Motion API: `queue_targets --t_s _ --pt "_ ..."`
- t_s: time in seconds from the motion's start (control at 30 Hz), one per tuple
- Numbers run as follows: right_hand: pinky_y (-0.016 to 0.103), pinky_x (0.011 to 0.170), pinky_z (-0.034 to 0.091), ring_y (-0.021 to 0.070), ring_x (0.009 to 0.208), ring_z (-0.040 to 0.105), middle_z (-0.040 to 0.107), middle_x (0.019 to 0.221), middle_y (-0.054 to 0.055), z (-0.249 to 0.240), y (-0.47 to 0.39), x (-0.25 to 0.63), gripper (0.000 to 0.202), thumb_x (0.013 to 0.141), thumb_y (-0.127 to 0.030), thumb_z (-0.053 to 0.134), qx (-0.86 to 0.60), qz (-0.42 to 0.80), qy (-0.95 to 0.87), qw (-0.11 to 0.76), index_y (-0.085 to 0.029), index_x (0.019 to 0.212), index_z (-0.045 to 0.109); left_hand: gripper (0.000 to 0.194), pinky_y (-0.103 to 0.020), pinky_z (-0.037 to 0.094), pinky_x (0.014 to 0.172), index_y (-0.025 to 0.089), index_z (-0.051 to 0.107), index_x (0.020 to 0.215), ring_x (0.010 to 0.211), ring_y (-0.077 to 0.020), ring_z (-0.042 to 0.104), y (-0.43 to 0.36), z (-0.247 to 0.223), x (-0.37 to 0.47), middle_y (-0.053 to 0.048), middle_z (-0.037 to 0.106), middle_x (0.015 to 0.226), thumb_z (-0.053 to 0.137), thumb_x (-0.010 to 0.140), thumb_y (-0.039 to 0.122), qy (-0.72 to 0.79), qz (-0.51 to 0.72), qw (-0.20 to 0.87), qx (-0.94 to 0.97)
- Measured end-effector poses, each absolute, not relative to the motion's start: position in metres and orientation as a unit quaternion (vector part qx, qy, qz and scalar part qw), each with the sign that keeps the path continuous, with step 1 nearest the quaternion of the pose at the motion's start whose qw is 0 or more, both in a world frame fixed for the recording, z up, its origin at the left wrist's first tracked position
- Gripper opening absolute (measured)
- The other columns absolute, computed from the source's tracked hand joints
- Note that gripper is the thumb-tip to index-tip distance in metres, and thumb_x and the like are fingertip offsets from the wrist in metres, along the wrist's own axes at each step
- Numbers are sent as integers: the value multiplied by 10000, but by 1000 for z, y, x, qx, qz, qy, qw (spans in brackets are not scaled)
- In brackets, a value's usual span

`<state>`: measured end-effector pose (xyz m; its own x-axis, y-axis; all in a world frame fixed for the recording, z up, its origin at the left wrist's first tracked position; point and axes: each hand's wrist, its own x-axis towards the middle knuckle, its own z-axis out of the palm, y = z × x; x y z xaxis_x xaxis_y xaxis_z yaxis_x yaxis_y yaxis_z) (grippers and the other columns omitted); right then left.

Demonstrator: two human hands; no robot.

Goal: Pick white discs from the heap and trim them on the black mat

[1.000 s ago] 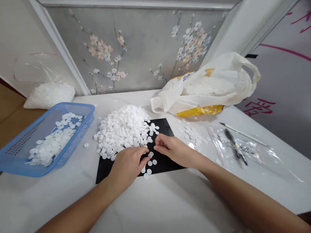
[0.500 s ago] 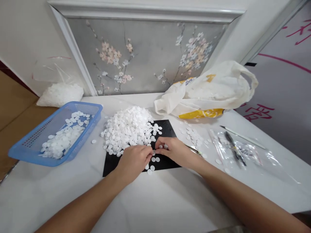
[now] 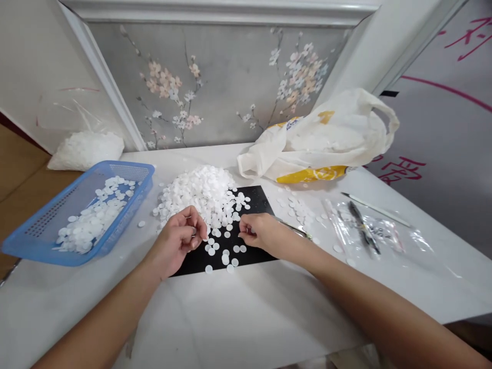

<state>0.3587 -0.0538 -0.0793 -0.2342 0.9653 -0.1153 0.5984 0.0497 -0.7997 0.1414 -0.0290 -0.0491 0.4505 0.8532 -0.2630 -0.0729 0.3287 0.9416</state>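
Observation:
A heap of small white discs [image 3: 200,192] covers much of a black mat [image 3: 255,256] on the white table. Several loose discs [image 3: 225,259] lie on the mat between and below my hands. My left hand [image 3: 180,237] is over the mat's left part, by the heap's front edge, its fingers curled with the thumb near the fingertips; a disc seems to be in them. At the mat's right side my right hand [image 3: 255,233] has its fingers and thumb pinched together. Whatever its fingertips hold, if anything, is too small to make out.
A blue basket [image 3: 144,182] with discs stands at the left, before a clear bag [image 3: 86,149] of white pieces. Behind right lies a white plastic bag [image 3: 326,146]. Tweezers [image 3: 294,227], flat clear bags, a black pen [image 3: 363,228] and a pale stick [image 3: 376,209] lie right.
My left hand has moved left, away from my right hand, and turned so its curled fingers show. More loose discs are visible on the mat between them. The whole view has shifted slightly.

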Motion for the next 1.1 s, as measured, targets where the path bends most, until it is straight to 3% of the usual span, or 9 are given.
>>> queue_targets --t_s 0.13,0.27,0.33,0.43,0.6,0.73,0.83,0.97,1.1 --pt "227 485 317 98 506 425 578 636 -15 -83 -54 373 139 800 -259 525 -554 456 -649 254 -207 689 461 165 -239 170 457 172 573 752 471 -85 322 -32 -48 140 25 506 599 472 622 153 431 222 677 553" --pt "204 439 280 61 457 372 603 672 -23 -81 -55 381 125 795 -277 538 -481 587 -577 301 -206 748 447 113 -237 219 495 216 658 771 504 -111 347 -44 -53 147 61 397 536 603 739 310 465 88 472 744" --pt "200 434 262 57 468 379 573 656 -27 -80 -56 380 87 774 -259 567 -444 652 -521 326 -185 804 531 88 -241 251 528 243 659 783 552 -134 426 -48 -57 151 53 493 575 642 741 319 462 60 381 799" --pt "208 445 286 66 501 428 581 679 2 -79 -58 377 166 803 -297 544 -444 677 -488 326 -152 824 622 41 -247 298 584 256 662 785 650 -164 523 -50 -62 154 37 637 709 635 764 279 444 53 339 828" --pt "217 476 311 84 516 427 543 617 -37 -74 -62 371 183 746 -354 661 -510 580 -572 275 -176 743 621 59 -238 277 532 232 610 717 539 -128 458 -46 -65 154 60 589 621 621 773 246 465 57 348 812" --pt "216 502 294 99 550 430 522 606 -57 -72 -65 365 77 713 -241 698 -561 431 -682 185 -198 730 637 132 -231 246 507 219 549 676 515 -116 401 -44 -62 152 73 466 537 624 775 263 469 70 359 804" --pt "222 527 304 107 577 453 542 641 -46 -71 -67 360 86 727 -136 668 -557 394 -717 145 -189 699 606 162 -225 267 515 220 490 725 531 -108 400 -42 -57 150 75 445 569 573 823 319 466 136 440 755" --pt "236 576 317 119 632 474 555 710 -17 -64 -68 357 169 766 -83 615 -549 384 -729 141 -175 646 540 218 -214 286 519 223 410 761 523 -90 374 -37 -55 146 64 514 608 514 875 376 447 210 592 637" --pt "248 566 312 134 606 465 546 671 -13 -59 -66 359 140 769 -87 610 -559 379 -725 135 -185 696 540 231 -211 266 499 209 454 781 487 -71 351 -33 -59 142 17 648 671 601 829 381 443 200 658 576"
